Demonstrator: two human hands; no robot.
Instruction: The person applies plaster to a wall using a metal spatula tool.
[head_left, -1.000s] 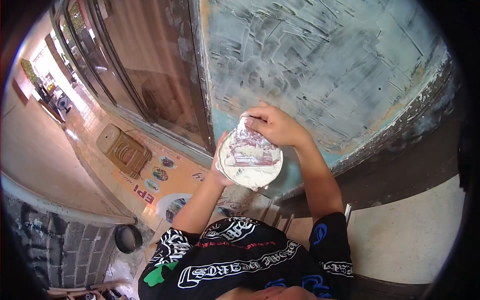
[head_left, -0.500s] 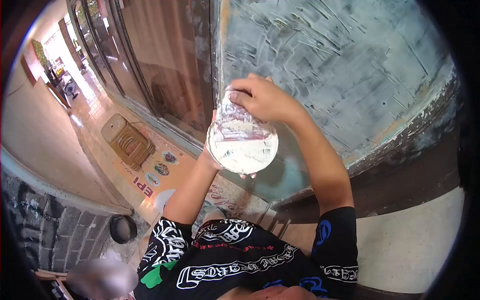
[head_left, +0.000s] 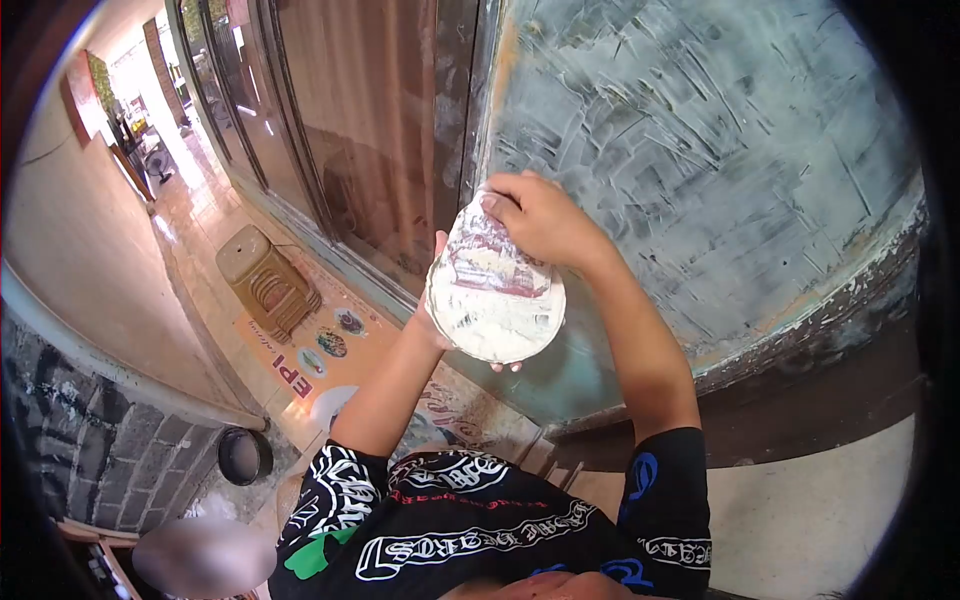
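Observation:
My left hand (head_left: 430, 322) supports a round, shallow lid-like disc (head_left: 500, 359) from below, thumb at its left edge and fingertips showing under the lower rim. White putty-like paste (head_left: 490, 322) covers its face. My right hand (head_left: 545, 225) grips the top of a flat, paste-smeared scraper (head_left: 492, 262), whose straight lower edge lies across the paste. Beyond both hands stands a wall panel (head_left: 640, 130) with grey-white, streaky smears.
A dark-framed sliding glass door (head_left: 370, 130) adjoins the panel on the left. Behind my left arm are a tan plastic stool (head_left: 265, 275) and an orange printed mat (head_left: 300, 345). A black bucket (head_left: 245, 457) sits by a grey block wall (head_left: 130, 460).
The scraper has shifted slightly down over the paste on the disc. Both hands and the disc appear a little lower and further right, as the whole view has shifted too.

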